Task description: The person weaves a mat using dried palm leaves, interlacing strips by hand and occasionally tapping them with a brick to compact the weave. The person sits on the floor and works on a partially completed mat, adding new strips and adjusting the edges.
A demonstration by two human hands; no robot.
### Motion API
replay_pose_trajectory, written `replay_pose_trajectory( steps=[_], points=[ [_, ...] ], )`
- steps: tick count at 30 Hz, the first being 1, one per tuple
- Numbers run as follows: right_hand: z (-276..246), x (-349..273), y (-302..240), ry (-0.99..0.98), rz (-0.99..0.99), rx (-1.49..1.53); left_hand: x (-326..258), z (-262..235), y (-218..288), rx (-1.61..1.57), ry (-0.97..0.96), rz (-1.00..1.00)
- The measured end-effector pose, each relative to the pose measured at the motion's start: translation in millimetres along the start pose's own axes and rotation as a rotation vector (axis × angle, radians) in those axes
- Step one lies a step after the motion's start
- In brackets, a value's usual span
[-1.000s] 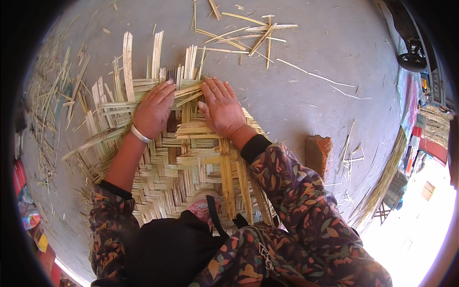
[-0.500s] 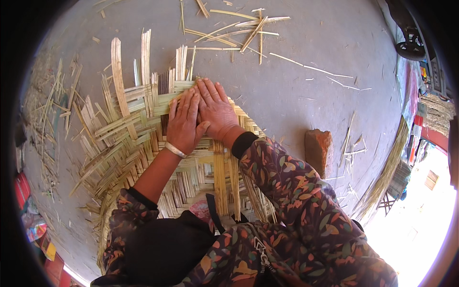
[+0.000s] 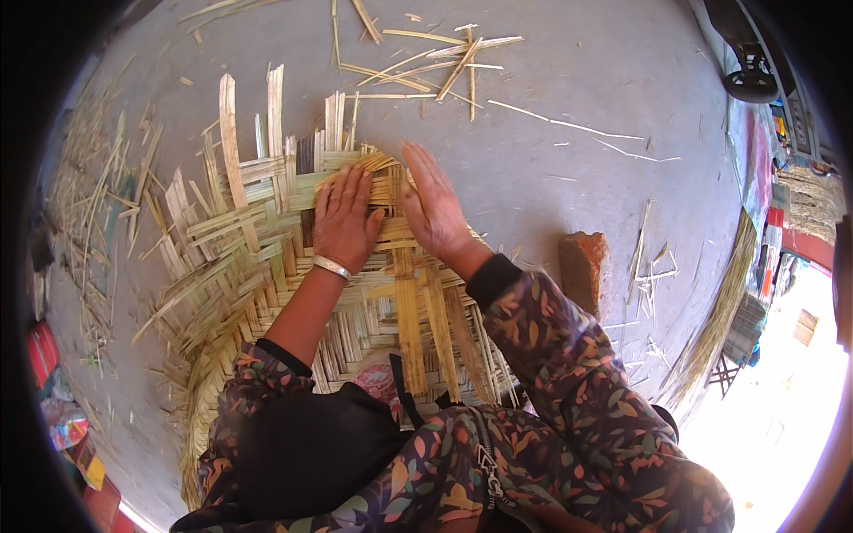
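A woven mat of split cane strips [image 3: 355, 311] spreads on the floor before me, partly beneath my body. My left hand [image 3: 345, 222], with a metal bangle at its wrist, lies flat on the weave near the far edge, fingers stretched out. At the mat's right edge, my right hand [image 3: 434, 211] is tilted on its side with straight fingers, slightly blurred. Whether it touches the edge I cannot tell. Between both hands, yellowish strips [image 3: 382, 186] show at the rim. Long loose strip ends [image 3: 230, 142] stick out at the far left.
A broken brick [image 3: 583, 271] sits on the floor to the right. Loose cane strips [image 3: 458, 71] are scattered at the far side, with more offcuts [image 3: 98, 204] at the left. A bundle of thin stalks [image 3: 715, 329] lies along the right side.
My right hand has come off my left hand and moved right, turning onto its side. The strips between the hands are now uncovered. My left hand stays flat on the mat.
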State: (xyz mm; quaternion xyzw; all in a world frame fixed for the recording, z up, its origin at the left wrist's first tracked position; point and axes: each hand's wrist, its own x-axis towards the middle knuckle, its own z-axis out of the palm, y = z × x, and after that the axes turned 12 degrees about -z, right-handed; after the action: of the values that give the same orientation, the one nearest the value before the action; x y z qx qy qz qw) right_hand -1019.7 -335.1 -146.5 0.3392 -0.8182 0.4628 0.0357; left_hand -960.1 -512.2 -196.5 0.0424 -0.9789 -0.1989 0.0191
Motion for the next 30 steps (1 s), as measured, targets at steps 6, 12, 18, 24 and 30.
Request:
replay_pose_trajectory(
  steps=[6,12,18,24,30],
  points=[
    [-22,-68,-33,-0.420,0.068,-0.392,1,0,1,0.072,-0.035,-0.014],
    [7,-95,-18,-0.505,0.000,-0.621,-2,4,7,0.192,-0.053,-0.065],
    [-5,-87,-27,-0.495,0.011,-0.557,-6,11,8,0.225,-0.025,-0.115],
    [-152,-104,-34,-0.221,0.130,-0.875,-5,14,6,0.266,-0.039,-0.117],
    [-237,-190,-7,-0.176,0.793,-0.631,-6,13,11,0.310,-0.074,-0.159]
  ],
)
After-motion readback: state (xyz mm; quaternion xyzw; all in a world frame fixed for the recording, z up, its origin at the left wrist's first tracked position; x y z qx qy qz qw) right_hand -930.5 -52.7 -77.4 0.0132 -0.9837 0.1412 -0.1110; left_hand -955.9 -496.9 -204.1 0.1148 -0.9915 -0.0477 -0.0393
